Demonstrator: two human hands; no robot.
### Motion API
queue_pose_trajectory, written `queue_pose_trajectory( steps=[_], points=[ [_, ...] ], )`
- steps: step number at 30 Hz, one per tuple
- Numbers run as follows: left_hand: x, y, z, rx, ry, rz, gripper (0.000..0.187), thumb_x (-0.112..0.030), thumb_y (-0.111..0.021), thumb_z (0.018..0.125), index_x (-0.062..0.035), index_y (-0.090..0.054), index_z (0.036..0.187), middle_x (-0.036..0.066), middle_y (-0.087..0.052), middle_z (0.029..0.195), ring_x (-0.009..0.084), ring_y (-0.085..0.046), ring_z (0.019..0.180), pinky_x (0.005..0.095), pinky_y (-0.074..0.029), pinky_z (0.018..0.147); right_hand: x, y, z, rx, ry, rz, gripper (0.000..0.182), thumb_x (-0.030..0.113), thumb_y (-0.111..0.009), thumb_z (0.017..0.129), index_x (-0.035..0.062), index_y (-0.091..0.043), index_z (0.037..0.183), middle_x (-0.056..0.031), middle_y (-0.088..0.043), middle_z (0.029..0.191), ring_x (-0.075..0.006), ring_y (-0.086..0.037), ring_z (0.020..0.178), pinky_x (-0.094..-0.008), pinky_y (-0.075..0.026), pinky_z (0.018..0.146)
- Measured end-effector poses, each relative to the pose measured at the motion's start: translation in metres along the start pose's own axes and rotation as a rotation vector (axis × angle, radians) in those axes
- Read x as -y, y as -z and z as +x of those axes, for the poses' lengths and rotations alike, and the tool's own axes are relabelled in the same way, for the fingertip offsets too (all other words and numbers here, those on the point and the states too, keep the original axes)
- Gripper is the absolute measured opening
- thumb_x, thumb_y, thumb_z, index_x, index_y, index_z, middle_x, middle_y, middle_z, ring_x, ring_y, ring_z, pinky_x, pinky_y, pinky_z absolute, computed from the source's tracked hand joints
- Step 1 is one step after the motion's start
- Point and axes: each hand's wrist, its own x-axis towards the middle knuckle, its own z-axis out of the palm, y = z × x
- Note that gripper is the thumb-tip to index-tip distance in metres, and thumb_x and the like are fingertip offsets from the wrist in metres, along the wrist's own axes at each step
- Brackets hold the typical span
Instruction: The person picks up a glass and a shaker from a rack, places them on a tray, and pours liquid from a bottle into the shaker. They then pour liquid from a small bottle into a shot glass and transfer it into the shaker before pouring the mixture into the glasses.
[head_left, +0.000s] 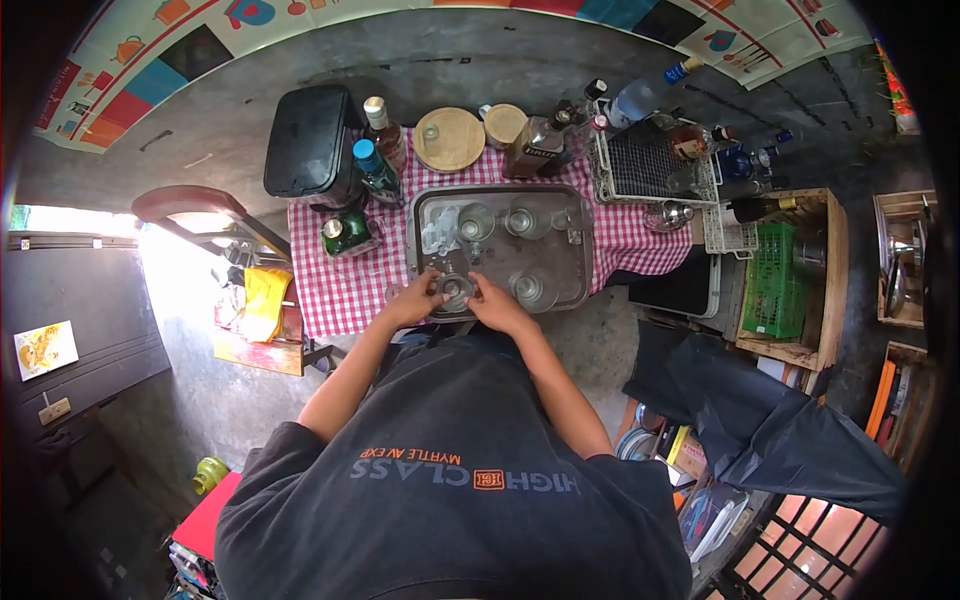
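Observation:
My left hand and my right hand grip a clear drinking glass from either side. The glass stands upright at the near edge of a dark tray. To its right on the tray is another clear glass. Toward the back are a glass and a further glass, with a smaller clear glass item by the right rim. A pale, ice-like patch lies at the tray's left side.
A red checked cloth covers the table. Bottles, including a green one, stand left of the tray. Behind it are a round wooden board and a square bottle. A wire rack and a wooden crate stand right.

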Motion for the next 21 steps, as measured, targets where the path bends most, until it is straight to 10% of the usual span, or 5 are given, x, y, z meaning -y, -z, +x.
queue_pose_trajectory(
  steps=[21],
  points=[
    [-0.004, -0.045, 0.020, 0.058, -0.234, 0.039, 0.052, -0.002, -0.059, 0.084, -0.0061, -0.045, 0.134, 0.022, -0.051, 0.117, 0.0354, -0.056, 0.108, 0.0404, -0.045, 0.095, -0.012, 0.006, -0.032, -0.131, -0.266, 0.215, 0.057, 0.017, -0.063, 0.086, -0.0002, -0.044, 0.136, -0.0251, -0.053, 0.131, -0.0353, -0.054, 0.119, -0.0385, -0.042, 0.100]
  ],
)
